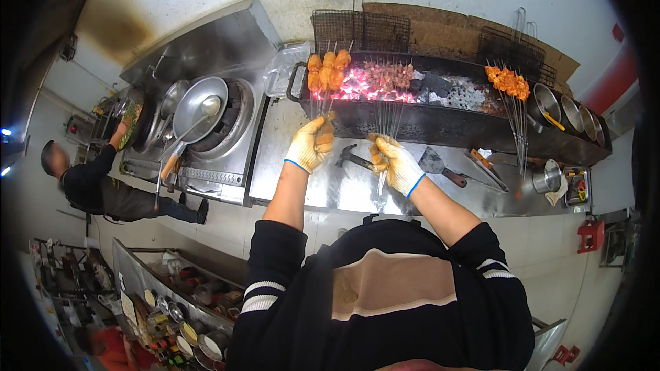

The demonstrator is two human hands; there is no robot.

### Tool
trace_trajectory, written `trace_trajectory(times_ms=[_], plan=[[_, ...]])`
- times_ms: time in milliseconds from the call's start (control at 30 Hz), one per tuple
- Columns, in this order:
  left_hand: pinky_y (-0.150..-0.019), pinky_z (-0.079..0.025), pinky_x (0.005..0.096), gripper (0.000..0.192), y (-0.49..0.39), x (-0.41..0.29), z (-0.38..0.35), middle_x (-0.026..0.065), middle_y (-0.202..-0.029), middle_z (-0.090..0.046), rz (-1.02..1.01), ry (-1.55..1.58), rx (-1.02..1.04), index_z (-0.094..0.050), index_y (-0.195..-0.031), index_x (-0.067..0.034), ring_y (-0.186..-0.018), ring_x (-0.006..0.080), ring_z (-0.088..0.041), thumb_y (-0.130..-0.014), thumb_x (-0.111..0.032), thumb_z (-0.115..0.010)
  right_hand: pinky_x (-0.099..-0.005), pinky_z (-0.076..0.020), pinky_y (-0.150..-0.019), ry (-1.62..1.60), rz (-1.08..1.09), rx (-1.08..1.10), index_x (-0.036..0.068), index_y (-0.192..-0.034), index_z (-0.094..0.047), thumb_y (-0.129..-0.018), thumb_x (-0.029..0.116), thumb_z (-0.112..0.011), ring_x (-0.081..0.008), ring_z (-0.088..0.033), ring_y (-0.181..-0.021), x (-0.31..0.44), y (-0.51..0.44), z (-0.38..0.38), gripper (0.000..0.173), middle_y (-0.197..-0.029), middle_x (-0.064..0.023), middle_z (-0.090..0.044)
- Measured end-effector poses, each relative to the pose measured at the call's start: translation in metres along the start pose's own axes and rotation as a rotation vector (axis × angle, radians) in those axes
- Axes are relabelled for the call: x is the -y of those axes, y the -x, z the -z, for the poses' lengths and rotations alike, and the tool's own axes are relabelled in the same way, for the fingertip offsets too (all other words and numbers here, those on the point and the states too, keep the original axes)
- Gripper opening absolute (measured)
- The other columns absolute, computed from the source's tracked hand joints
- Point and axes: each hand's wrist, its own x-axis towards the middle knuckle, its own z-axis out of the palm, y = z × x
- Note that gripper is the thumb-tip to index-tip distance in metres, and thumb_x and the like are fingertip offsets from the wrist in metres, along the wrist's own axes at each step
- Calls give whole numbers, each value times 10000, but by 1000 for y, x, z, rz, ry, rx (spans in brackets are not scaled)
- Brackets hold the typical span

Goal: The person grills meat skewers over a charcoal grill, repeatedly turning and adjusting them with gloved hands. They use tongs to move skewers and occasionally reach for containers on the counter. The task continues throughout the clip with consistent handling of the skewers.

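My left hand (312, 143), in a stained knit work glove, has its fingers curled over the lower ends of skewers with large orange-glazed meat pieces (328, 72). These pieces lie over glowing coals at the left end of a long charcoal grill (361, 122). In the same kind of glove, my right hand (394, 162) grips the metal shafts of a bundle of small-meat skewers (388, 77), whose ends poke out below the fingers. That browned meat is over the coals too. A hammer (356, 157) lies on the steel counter between my hands, its handle partly hidden by the right glove.
Orange meat skewers (508, 82) rest across the grill's right end, near metal bowls (546, 100). A scraper (435, 162), tongs (487, 170) and a small pot (547, 176) sit on the counter (289, 180). Left are a wok (193, 98) and a co-worker (98, 180) holding greens.
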Motion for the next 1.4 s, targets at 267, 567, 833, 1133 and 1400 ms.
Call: trace_trajectory(times_ms=[267, 567, 833, 1133, 1400], plan=[[-547, -531, 265, 271, 9, 2, 8, 113, -921, -692, -148, -227, -245, -650, -1123, -43, -696, 189, -649, -974, -270, -645, -251, -448, -548, 74, 17, 20, 80, -1249, -596, -1013, 236, -610, -122, -597, -679, -1, -4, -7, 283, -865, -32, -631], [-892, -503, 333, 545, 74, 100, -41, 167, -1187, -603, -1069, -1447, -563, -519, -1353, 49, -1009, 234, -610, -927, -232, -708, -332, -568, -676, 46, 39, 86, 42, -1225, -592, -997, 212, -637, -176, -656, -764, -7, -18, -18, 288, -913, -72, -666], [-858, -535, 487, 726, 35, 162, -47, 314, -1231, -540, -615, -1993, -565, -234, -1522, 63, -1056, 458, -604, -923, -149, -586, -284, -500, -858, 209, 126, -21, 63, -1230, -622, -1020, 175, -590, -111, -591, -912, -24, -25, -28, 240, -982, -7, -642], [-640, -523, 440, 373, 16, 151, -18, 184, -868, -649, -981, -1677, -361, -519, -1303, 14, -748, 354, -662, -1018, -225, -522, -426, -443, -1040, 1394, 311, -137, -9, -1420, -482, -958, 502, -554, -409, -571, -1239, 3, -5, -36, 693, -1316, -293, -589], [-403, -214, 242, 187, 36, 147, -45, -55, -663, -357, -101, -107, -67, -526, -911, -167, -472, 78, -277, -982, -298, -639, -358, -509, -900, 715, 189, -159, -13, -1344, -562, -955, 431, -631, -282, -648, -1054, 12, -6, -23, 594, -1191, -201, -664]])
